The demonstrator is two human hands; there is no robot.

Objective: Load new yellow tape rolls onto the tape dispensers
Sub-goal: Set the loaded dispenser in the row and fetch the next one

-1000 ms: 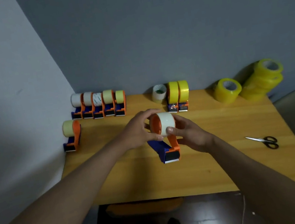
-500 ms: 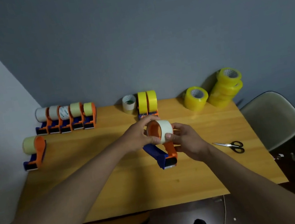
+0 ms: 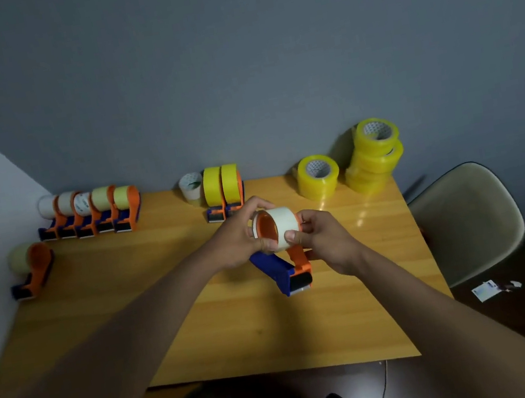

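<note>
Grip, left hand (image 3: 238,237): fingers and thumb curled round the near rim of the pale roll (image 3: 280,227), clamped on it.
Grip, right hand (image 3: 323,239): thumb pinching the far side of the same roll, fingers wrapped behind the orange frame of the held dispenser (image 3: 283,268).
Held dispenser: lifted above the middle of the tabletop (image 3: 203,313), blue handle and cutter end pointing down toward the camera, hub on top.
Key relation: roll sits on the orange hub, axis running roughly left to right between the two hands; open end of the hub faces the left hand, so sliding off would likely go leftward, with the right hand steadying the frame.
Far left: single dispenser (image 3: 31,268) near the wall, then a row of five dispensers (image 3: 89,212) carrying pale or whitish rolls.
Centre back: loose pale roll (image 3: 191,186) just beside two dispensers with yellow tape (image 3: 223,188).
Right back: new yellow rolls, one (image 3: 318,177) lying alone, a stack (image 3: 375,154) beside it, well apart from both hands.
Writing: print on some roll cores, too small to read.
Off the tabletop, right: chair (image 3: 466,220).
</note>
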